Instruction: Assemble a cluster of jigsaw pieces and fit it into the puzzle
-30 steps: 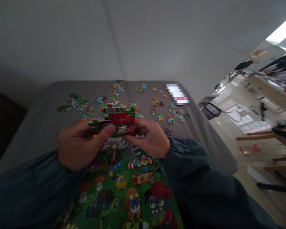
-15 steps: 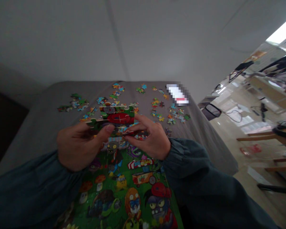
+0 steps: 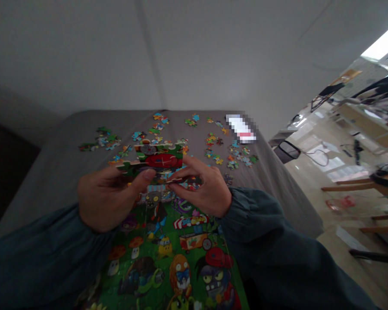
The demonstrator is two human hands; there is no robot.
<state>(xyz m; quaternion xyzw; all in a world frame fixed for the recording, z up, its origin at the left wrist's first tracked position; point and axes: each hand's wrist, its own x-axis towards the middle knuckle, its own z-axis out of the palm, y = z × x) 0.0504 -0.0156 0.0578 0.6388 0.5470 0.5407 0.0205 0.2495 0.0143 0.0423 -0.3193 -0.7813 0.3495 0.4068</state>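
Note:
My left hand (image 3: 111,196) is closed on a joined section of jigsaw puzzle (image 3: 163,161), showing a red shape and a wheel on green. The section is raised and tilted above the table, thumb on its near edge. My right hand (image 3: 205,185) pinches a small puzzle piece (image 3: 176,181) between thumb and fingers, just below and right of the section's edge; its picture side cannot be made out. Beneath both hands lies a large assembled puzzle (image 3: 168,247) with cartoon characters on green. Its far edge is partly hidden by the hands.
Loose puzzle pieces lie in clusters on the grey cloth, at the left (image 3: 106,138), at the back (image 3: 160,122) and at the right (image 3: 242,157). A blurred-out phone (image 3: 241,128) rests at the back right. A wall stands behind; a wooden chair (image 3: 375,185) is off to the right.
Almost nothing differs. Both hands keep their grip and place, with the section and the small piece held nearly still.

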